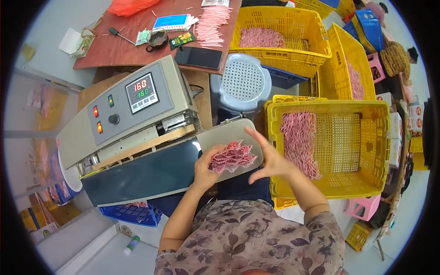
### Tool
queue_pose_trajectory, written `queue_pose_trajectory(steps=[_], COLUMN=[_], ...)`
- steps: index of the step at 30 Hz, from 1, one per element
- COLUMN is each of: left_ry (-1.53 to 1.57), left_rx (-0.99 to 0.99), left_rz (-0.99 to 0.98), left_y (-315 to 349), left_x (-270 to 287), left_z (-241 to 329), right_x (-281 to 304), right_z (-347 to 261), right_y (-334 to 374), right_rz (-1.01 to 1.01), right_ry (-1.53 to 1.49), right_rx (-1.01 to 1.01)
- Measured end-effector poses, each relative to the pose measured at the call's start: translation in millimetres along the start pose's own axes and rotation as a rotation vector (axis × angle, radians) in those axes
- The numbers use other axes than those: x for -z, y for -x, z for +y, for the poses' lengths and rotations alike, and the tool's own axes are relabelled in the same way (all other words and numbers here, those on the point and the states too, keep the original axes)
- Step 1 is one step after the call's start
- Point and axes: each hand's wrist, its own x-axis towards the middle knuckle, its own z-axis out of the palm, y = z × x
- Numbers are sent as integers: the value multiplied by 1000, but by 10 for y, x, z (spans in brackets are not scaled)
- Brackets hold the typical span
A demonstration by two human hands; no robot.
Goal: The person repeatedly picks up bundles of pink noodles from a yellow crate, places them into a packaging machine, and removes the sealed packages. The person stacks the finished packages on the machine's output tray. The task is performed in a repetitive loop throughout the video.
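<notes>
My left hand (205,168) grips a bunch of thin pink-and-white packets (233,156) from the side, their crimped edges fanned toward the right. Just right of the bunch, my right hand (271,161) has thumb and fingers spread, with nothing in it. Both hands are over the pale end plate (227,133) of a grey heat-sealing machine (87,128), whose display and lamps are lit. To the right, a yellow crate (355,183) holds rows of similar pink packets (299,144) along its left side.
Behind the machine stands a grey-blue plastic stool (243,80). A red-brown table (114,50) carries a phone (199,57), a glass mug (157,39) and thin pink sticks (212,25). More yellow crates (282,56) stand at the back right. People (396,59) are at the far right.
</notes>
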Motion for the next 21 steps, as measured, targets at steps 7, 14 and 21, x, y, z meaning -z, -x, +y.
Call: queue_pose_trajectory(steps=[7, 14, 21], left_ry=[-30, -160, 25], left_rx=[-149, -120, -7], left_rz=[18, 56, 273], left_y=[-22, 27, 211], left_x=[96, 185, 388], left_z=[52, -93, -162], right_x=[-286, -436, -489], right_z=[157, 347, 318], right_y=[-327, -455, -510], right_rz=[84, 69, 147], right_ry=[48, 142, -30], right_rx=[226, 297, 31])
